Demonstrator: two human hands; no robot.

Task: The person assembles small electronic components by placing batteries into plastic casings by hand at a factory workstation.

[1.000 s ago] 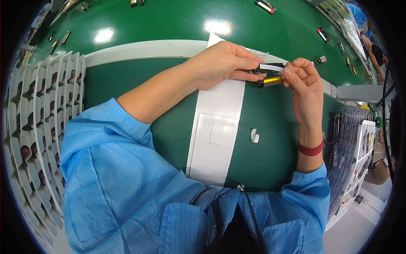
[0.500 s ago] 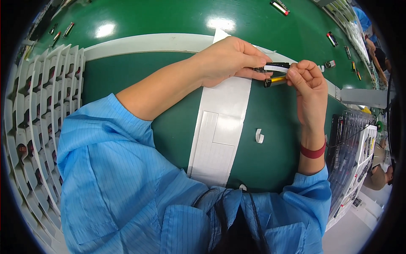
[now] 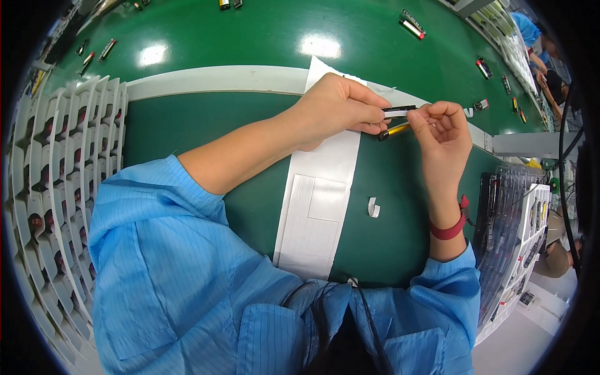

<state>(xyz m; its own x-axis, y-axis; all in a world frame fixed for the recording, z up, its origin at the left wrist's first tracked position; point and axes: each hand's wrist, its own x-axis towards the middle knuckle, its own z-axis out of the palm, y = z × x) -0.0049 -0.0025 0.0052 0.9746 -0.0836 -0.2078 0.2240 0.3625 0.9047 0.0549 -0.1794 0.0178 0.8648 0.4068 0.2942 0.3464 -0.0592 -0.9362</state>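
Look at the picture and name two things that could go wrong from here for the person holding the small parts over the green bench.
1. The left hand and right hand pinch a thin black strip and a yellow cylinder only at the fingertips; either might slip onto the green bench.
2. A small white scrap lies loose near the white sheet; a sleeve could probably sweep it away.

We wear a light-blue coat w/ fine pinstripes, thin fabric, creased at the elbows. Both sleeves pushed up, bunched cuffs; forearms bare. Left hand and right hand bare, no gloves. Red band round the right wrist. Thin dark cords hang over the coat front, near the collar.
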